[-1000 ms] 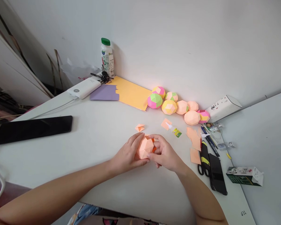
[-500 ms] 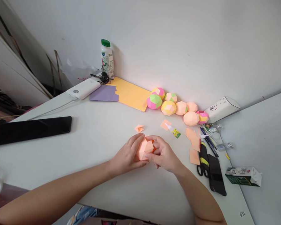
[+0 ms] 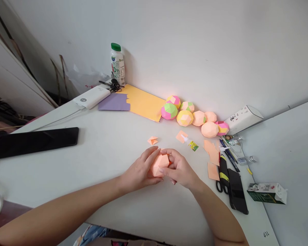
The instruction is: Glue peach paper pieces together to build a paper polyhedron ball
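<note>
A peach paper polyhedron [image 3: 160, 164] rests between both my hands, low over the white table [image 3: 113, 160]. My left hand [image 3: 140, 170] cups its left side with fingers curled over the top. From the right, my right hand [image 3: 180, 169] grips it, fingers closed on its edge. One small folded peach piece [image 3: 152, 140] lies just beyond my hands. More loose peach paper pieces [image 3: 212, 153] lie to the right.
Several finished paper balls [image 3: 184, 118] line the wall. Scissors [image 3: 222, 174], a black phone [image 3: 238, 191], pens and a small carton [image 3: 267, 192] are at the right. A black tablet [image 3: 33, 141], power bank [image 3: 91, 96], bottle [image 3: 117, 64] and coloured sheets [image 3: 141, 100] are at the left and back.
My hands have shifted slightly on the peach polyhedron and turned it a little; the left fingers have closed further over its top. Nothing else moved.
</note>
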Demonstrator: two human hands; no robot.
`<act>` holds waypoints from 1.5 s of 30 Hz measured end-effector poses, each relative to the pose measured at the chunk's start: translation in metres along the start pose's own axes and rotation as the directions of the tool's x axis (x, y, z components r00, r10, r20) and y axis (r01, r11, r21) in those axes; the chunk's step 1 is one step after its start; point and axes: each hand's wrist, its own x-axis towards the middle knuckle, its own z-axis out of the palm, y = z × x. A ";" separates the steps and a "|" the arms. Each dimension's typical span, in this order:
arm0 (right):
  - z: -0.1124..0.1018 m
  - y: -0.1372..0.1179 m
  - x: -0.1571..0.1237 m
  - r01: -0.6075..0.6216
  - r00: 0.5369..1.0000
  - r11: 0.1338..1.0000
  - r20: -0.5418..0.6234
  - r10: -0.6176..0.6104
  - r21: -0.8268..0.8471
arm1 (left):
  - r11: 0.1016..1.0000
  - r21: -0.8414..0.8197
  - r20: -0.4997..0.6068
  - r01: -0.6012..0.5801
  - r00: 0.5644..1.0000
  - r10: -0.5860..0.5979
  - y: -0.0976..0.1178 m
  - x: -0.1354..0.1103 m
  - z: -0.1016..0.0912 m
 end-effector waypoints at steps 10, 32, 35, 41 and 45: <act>0.006 0.000 0.003 -0.039 0.997 0.999 -0.066 0.041 0.032 | 0.998 0.043 -0.013 -0.049 0.999 0.049 -0.002 0.000 0.002; -0.003 0.000 -0.005 0.094 0.994 0.978 -0.028 -0.101 -0.184 | 0.964 -0.235 -0.032 0.125 0.990 -0.136 -0.004 0.000 0.004; -0.003 0.000 -0.005 0.133 0.990 0.965 -0.025 -0.142 -0.225 | 0.919 -0.343 0.003 0.193 0.979 -0.204 -0.005 -0.001 0.005; -0.004 0.000 -0.006 0.163 0.986 0.906 0.032 -0.164 -0.390 | 0.871 -0.439 0.060 0.220 0.975 -0.216 -0.006 -0.001 0.003; -0.008 -0.001 -0.007 0.222 0.975 0.849 0.113 -0.191 -0.479 | 0.846 -0.485 0.096 0.223 0.975 -0.202 -0.004 0.002 -0.003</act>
